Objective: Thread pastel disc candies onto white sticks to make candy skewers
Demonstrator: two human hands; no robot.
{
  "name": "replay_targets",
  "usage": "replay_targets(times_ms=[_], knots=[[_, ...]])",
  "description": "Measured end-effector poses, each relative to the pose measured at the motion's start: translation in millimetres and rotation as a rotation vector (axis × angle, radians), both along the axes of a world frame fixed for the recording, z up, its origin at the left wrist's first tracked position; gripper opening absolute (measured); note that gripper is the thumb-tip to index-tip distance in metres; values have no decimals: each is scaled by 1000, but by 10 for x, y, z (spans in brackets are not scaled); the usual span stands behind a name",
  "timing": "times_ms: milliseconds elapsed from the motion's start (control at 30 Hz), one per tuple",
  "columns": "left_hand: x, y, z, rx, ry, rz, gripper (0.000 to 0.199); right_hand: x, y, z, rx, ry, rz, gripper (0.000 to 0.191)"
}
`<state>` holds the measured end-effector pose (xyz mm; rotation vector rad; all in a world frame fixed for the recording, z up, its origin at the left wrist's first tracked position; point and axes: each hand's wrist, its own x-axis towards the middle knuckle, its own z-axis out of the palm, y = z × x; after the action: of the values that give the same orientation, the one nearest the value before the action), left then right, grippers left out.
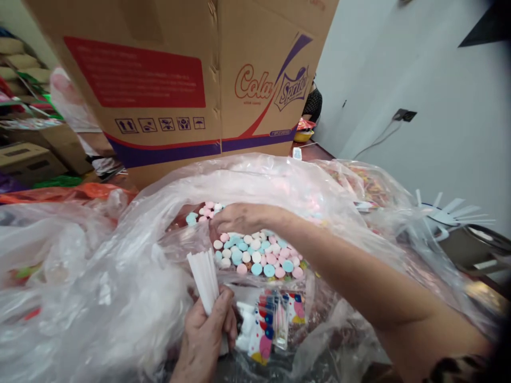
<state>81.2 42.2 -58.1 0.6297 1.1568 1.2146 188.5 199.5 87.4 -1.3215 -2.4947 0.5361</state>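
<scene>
My left hand (pixel 205 327), low in the middle, is wrapped around a bundle of thin white sticks (pixel 204 276) that point up and slightly left. My right hand (pixel 239 218) reaches across from the right, its fingers bent down at the left side of a heap of small round discs (pixel 259 252). The discs are pink, light blue and white; some have a small hole in the middle. My right fingertips are hidden, so whatever they pinch cannot be made out. Clear packets with colourful dotted cards (pixel 263 327) lie just right of my left hand, below the discs.
Crumpled clear plastic (pixel 120 287) surrounds the heap. A large cardboard box (pixel 167 80) stands behind it. To the right are a bag of multicoloured pieces (pixel 369 183), a mug holding white strips (pixel 435 218) and a dark pot (pixel 475 242). Another person (pixel 313 103) is partly visible behind the box.
</scene>
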Motion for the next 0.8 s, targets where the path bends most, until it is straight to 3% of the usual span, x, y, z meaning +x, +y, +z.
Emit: replay_targets(times_ms=[67,200,300,400,533,700,800], knots=[[-1,4,10,-1,2,3,49,368,115,36,-86,-49,49,8],[-9,34,21,-20,30,-25,50,917,432,-6,15,-64,-210,29],[-12,45,36,-25,74,-112,50,1056,591,-107,61,-94,-339,28],[-3,5,96,-15,110,-205,42,1029,582,-154,41,-131,-305,15],[7,-33,323,-41,51,-363,38,986,337,-28,31,-138,-165,11],[-84,169,645,24,-25,-245,32,1216,-206,172,66,-41,-133,23],[-112,311,676,62,-21,-154,33,1413,-573,80,78,71,-208,25]])
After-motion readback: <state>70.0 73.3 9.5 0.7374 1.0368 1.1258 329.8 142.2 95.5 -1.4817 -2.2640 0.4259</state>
